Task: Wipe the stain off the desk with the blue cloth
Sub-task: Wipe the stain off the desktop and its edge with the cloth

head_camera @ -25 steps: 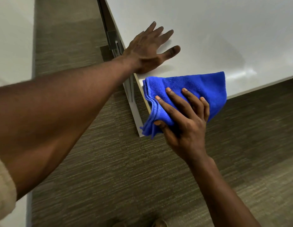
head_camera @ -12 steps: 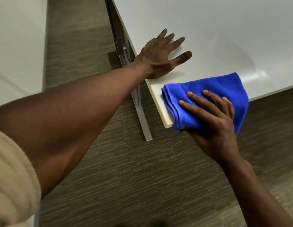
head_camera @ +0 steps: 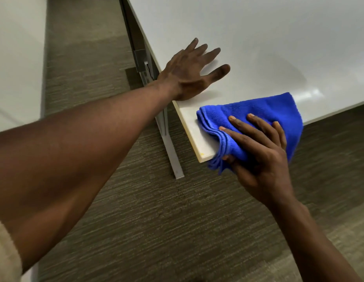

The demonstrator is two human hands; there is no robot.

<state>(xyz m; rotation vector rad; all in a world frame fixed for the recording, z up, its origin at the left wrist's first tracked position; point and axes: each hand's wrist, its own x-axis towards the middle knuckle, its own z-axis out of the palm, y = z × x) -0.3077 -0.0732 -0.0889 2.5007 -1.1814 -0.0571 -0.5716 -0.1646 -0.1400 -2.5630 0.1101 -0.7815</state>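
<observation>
Cloth [head_camera: 258, 121] has slid inward from the surface [head_camera: 258, 47] corner, baring a yellowish fleck [head_camera: 202, 153] there; right hand [head_camera: 264, 159] fingers grip it, left hand [head_camera: 189, 74] splayed flat.

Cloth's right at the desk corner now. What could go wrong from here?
The yellow spot near the corner lies just outside the blue cloth, so a stroke may miss it. Part of the cloth hangs off the desk edge under the right hand, so it might slip off. The left hand, flat nearby, limits leftward strokes.
</observation>
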